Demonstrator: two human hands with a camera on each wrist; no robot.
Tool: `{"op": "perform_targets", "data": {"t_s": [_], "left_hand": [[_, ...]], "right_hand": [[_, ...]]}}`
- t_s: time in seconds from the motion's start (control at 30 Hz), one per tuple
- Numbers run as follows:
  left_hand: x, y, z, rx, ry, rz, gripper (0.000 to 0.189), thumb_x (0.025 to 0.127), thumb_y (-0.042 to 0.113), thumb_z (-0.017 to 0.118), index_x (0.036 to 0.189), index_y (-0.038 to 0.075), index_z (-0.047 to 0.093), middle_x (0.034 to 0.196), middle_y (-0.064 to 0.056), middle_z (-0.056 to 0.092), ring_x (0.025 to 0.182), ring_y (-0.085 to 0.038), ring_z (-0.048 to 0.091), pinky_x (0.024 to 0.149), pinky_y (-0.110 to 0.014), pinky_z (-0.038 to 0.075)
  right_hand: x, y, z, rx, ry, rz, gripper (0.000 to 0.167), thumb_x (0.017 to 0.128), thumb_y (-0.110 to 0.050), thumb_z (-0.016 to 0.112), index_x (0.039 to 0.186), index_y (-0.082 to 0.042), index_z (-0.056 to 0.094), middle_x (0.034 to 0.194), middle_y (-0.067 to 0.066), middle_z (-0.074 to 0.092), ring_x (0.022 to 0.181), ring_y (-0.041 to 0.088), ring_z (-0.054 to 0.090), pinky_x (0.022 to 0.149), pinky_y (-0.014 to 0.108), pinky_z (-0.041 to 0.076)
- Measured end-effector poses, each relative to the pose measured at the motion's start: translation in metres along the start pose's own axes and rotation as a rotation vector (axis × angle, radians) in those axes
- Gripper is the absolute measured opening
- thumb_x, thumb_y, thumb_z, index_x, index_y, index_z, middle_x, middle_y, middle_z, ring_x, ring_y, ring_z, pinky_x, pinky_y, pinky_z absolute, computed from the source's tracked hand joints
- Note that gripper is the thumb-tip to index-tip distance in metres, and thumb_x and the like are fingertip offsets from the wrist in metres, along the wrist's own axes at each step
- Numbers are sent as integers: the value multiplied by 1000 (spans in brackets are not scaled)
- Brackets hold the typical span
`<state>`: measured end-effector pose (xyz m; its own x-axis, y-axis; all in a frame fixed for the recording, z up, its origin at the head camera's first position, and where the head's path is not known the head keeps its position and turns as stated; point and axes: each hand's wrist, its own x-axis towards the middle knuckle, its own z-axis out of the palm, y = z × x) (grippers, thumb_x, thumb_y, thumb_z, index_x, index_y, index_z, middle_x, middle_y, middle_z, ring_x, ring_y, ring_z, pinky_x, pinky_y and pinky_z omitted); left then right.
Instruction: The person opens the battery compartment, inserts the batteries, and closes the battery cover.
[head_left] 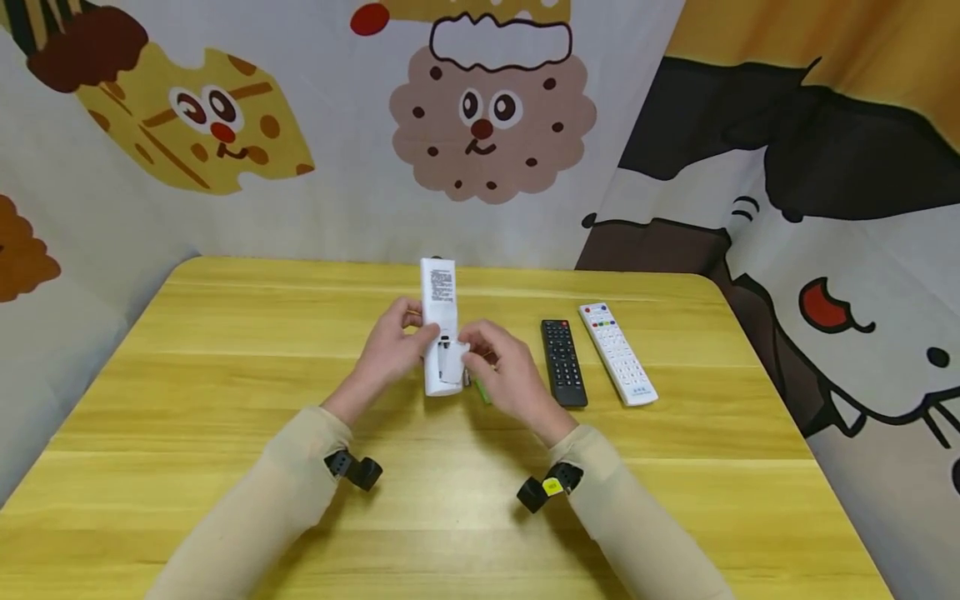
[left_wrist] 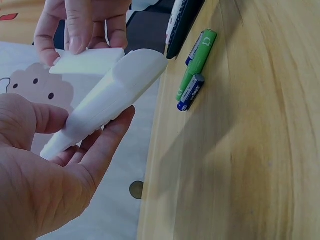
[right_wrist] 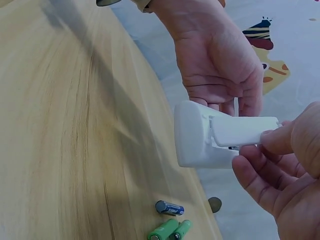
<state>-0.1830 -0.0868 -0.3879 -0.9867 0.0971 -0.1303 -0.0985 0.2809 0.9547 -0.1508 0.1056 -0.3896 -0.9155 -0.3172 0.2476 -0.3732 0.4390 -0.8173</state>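
Observation:
My left hand (head_left: 393,337) grips a white remote control (head_left: 441,296) by its side, back face up, with printed text near its far end. My right hand (head_left: 506,371) pinches a white battery cover (right_wrist: 245,131) between thumb and fingers. In the right wrist view the cover overlaps the battery compartment at the remote's near end. Part of the compartment shows beside it. Below the remote in the left wrist view, a green battery (left_wrist: 201,59) and a blue battery (left_wrist: 191,93) lie on the table, with another one partly hidden behind the green.
To the right of my right hand, a black remote (head_left: 564,362) and a second white remote (head_left: 617,354) lie with their buttons up on the wooden table (head_left: 225,333). Cartoon-printed curtains (head_left: 337,208) hang along the table's back and sides.

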Motion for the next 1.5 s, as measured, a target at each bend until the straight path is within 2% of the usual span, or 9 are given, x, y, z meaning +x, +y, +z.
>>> {"op": "perform_targets", "data": {"t_s": [0.3, 0.4, 0.53, 0.77, 0.9, 1.1, 1.5], "left_hand": [[0, -7, 2, -11, -14, -10, 28, 103, 13, 58, 128, 2, 52, 118, -19, 65, 84, -26, 69, 76, -52, 62], [0, -8, 2, -14, -20, -11, 28, 103, 13, 58, 128, 2, 51, 118, -19, 65, 84, -26, 70, 72, -46, 63], [3, -7, -1, -9, -26, -11, 30, 104, 13, 58, 130, 1, 51, 121, -19, 64, 90, -30, 71, 69, -37, 63], [7, -7, -6, -4, -30, -24, 31, 105, 14, 57, 132, 2, 50, 123, -19, 64, 95, -31, 70, 71, -36, 63], [6, -7, -6, 2, -27, -22, 30, 105, 14, 57, 132, 2, 49, 123, -19, 65, 96, -31, 70, 70, -36, 63], [5, -6, -5, -3, -28, -25, 30, 104, 13, 57, 131, 2, 50, 121, -20, 65, 95, -32, 70, 69, -36, 62], [4, -6, -6, -28, -27, -30, 29, 104, 11, 57, 130, 0, 49, 121, -20, 63, 93, -31, 70, 68, -36, 62]], "right_hand": [[-8, 7, -9, 21, 6, 69, 22, 98, 3, 64, 118, -4, 64, 102, 11, 69, 82, 21, 67, 72, 32, 60], [-10, 11, -14, 30, 11, 82, 22, 98, 5, 63, 119, -2, 63, 101, 14, 69, 82, 28, 69, 70, 32, 62], [-10, 17, -21, 8, 20, 80, 22, 97, 7, 63, 117, -1, 63, 101, 16, 69, 83, 29, 69, 70, 35, 63], [-12, 25, -31, -42, 24, 100, 21, 97, 8, 64, 115, -3, 63, 101, 15, 69, 83, 28, 69, 68, 29, 61], [-14, 28, -35, -45, 38, 93, 21, 96, 9, 64, 113, -2, 63, 98, 15, 68, 82, 28, 68, 67, 36, 63], [-17, 32, -35, -13, 32, 140, 21, 95, 11, 63, 112, -2, 63, 98, 16, 67, 86, 29, 67, 71, 47, 64], [-21, 40, -35, -59, 2, 165, 20, 96, 10, 64, 110, -4, 64, 94, 14, 65, 84, 25, 65, 67, 39, 64]]}}
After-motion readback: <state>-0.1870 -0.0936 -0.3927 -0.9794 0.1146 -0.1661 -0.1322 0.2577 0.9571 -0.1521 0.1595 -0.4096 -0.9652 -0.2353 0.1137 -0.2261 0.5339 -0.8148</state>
